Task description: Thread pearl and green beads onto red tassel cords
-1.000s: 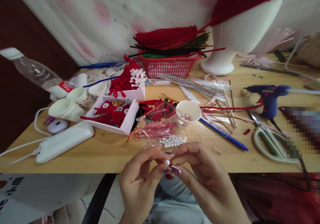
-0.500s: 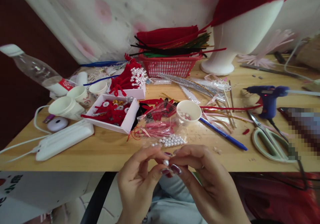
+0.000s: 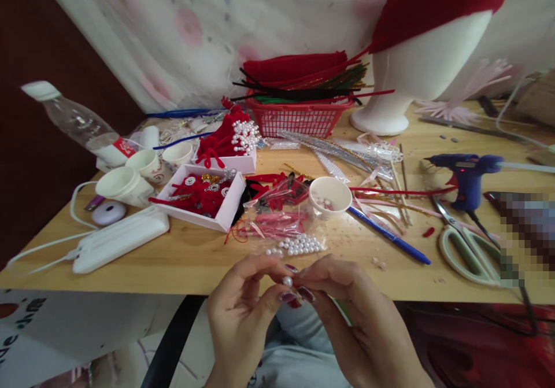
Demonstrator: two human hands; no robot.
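Note:
Between the fingertips of my left hand (image 3: 240, 313) is a white pearl bead (image 3: 287, 281), pinched by thumb and forefinger just off the table's front edge. My right hand (image 3: 358, 318) meets it from the other side, thumb and fingers pressed together on a small piece that the fingers mostly hide. A bit of red shows below the thumbs. Just beyond the hands lie several loose pearl beads (image 3: 303, 245) on a clear plastic bag. A paper cup (image 3: 330, 197) with small beads in it stands behind them.
A white box (image 3: 225, 214) holds red ornaments. Right of the cup lie a blue pen (image 3: 390, 236), scissors (image 3: 466, 249) and a blue glue gun (image 3: 468, 174). Farther back stand a red basket (image 3: 295, 121) of fuzzy stems and a white mannequin head (image 3: 416, 70). A bottle (image 3: 82, 122) leans at left.
The camera view has shifted slightly, so the table appears a little lower and farther right. Both hands keep nearly the same pinch around the pearl bead.

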